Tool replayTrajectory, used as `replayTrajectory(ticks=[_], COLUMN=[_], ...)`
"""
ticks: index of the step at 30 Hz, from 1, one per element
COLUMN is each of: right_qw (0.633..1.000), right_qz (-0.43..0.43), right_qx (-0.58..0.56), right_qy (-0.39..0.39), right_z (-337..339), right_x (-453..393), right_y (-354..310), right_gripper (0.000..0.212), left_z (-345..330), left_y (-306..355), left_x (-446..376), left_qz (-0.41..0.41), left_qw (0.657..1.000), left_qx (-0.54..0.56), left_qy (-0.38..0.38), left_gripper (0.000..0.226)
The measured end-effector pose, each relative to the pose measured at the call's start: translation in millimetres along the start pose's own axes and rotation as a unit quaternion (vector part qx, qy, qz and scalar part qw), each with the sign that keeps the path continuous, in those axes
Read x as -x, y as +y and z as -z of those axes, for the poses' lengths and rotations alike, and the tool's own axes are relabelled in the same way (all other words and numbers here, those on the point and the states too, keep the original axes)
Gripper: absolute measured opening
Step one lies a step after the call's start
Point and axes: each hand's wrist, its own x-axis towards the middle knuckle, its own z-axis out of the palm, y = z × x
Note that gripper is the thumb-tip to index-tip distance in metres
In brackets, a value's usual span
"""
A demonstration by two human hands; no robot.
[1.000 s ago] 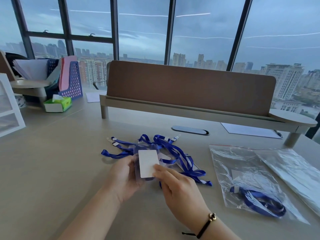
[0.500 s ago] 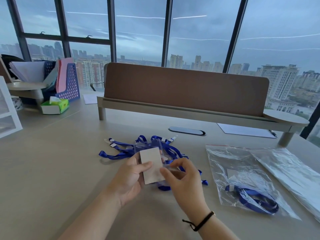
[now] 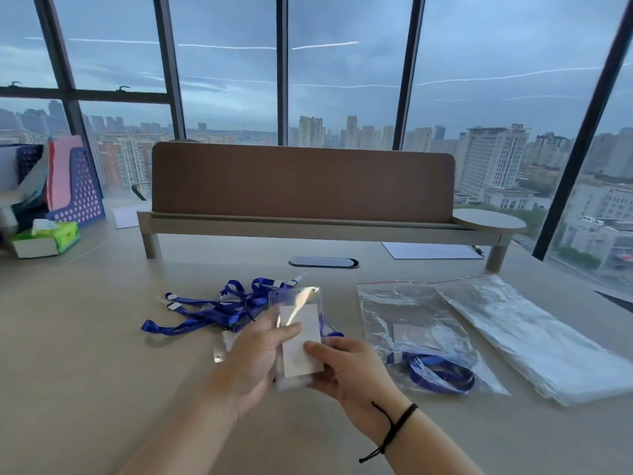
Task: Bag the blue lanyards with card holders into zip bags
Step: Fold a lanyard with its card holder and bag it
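A clear card holder with a white card inside is held upright above the desk. My left hand grips its left edge, thumb on the front. My right hand pinches its lower right corner. Behind it lies a tangle of blue lanyards with another clear holder beneath my left hand. To the right lies a zip bag holding one blue lanyard with its card holder.
A pile of empty zip bags lies at the far right. A brown desk divider on a shelf stands behind. A tissue box and blue file rack sit at the left. A paper sheet lies under the shelf.
Both hands have lifted the card holder off the lanyard pile and tilted it upright. My right hand moved from the lanyard side to the holder's lower right corner.
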Motion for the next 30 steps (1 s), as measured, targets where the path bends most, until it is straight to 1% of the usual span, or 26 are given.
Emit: replayTrajectory(ticks=[2,6,8,10,11,15,17,19,20,22,26,28,30], right_qw=[1.000,0.997,0.996,0.995,0.994,0.989,0.986,0.984,0.984,0.984,0.982,0.984,0.986], right_qz=[0.016,0.032,0.041,0.051,0.055,0.069,0.078,0.085,0.088,0.092,0.092,0.084,0.073], right_qx=[0.015,0.046,0.052,0.050,0.051,0.060,0.066,0.073,0.072,0.070,0.072,0.069,0.073], right_qy=[0.020,0.056,0.065,0.074,0.082,0.115,0.130,0.140,0.141,0.139,0.145,0.139,0.133], right_z=[15,44,60,76,83,105,115,124,128,134,147,154,162], right_x=[6,20,28,36,38,49,53,57,60,64,66,64,62], right_y=[-6,-18,-24,-29,-31,-35,-36,-38,-39,-40,-46,-50,-53], right_gripper=[0.016,0.013,0.013,0.013,0.014,0.015,0.016,0.017,0.017,0.017,0.018,0.018,0.023], left_z=[-17,-50,-68,-84,-94,-134,-149,-158,-162,-167,-173,-174,-176], left_y=[-3,-5,-6,-11,-15,-32,-39,-45,-48,-51,-54,-57,-62], left_x=[-2,-5,-6,-8,-8,-11,-15,-20,-22,-25,-32,-39,-45], left_qz=[0.010,0.036,0.013,-0.015,-0.022,-0.022,-0.013,-0.003,0.005,0.042,0.116,0.131,0.134], left_qw=[1.000,0.998,0.999,0.997,0.996,0.992,0.990,0.992,0.994,0.997,0.992,0.988,0.987], left_qx=[0.014,0.055,0.014,-0.037,-0.044,-0.014,0.009,0.012,0.005,0.001,0.044,0.060,0.068], left_qy=[0.002,0.008,0.029,0.060,0.076,0.124,0.139,0.129,0.112,0.063,-0.031,-0.057,-0.066], left_gripper=[0.034,0.056,0.050,0.035,0.030,0.020,0.022,0.029,0.032,0.034,0.035,0.038,0.038])
